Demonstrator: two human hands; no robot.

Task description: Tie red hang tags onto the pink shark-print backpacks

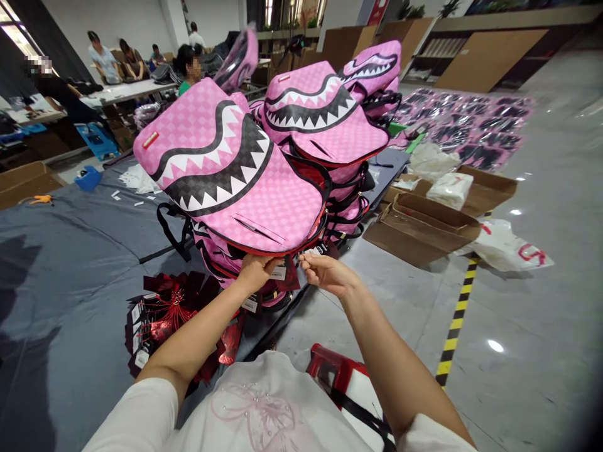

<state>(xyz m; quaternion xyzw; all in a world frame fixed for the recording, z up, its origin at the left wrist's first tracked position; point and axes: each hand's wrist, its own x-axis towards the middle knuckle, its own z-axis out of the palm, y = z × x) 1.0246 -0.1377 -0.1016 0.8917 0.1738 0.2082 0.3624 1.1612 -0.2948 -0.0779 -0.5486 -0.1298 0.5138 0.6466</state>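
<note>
A pink checkered backpack (221, 176) with a black-and-white shark-tooth mouth lies on top of a pile of similar backpacks, its front toward me. At its near edge, my left hand (257, 274) is closed with the fingertips at a dark red hang tag (287, 276) bearing a white label. Just to the right, my right hand (327, 274) pinches something too small to make out, close to the backpack's rim. A bunch of dark red hang tags (176, 301) with red strings lies on the table by my left forearm.
More shark-mouth backpacks (311, 107) are piled behind. The piles stand on a grey-covered table (85, 270). Open cardboard boxes (424, 229) sit on the floor at right, beside yellow-black tape (456, 320). A red-and-white object (339, 370) is close below me. Several people work at far tables.
</note>
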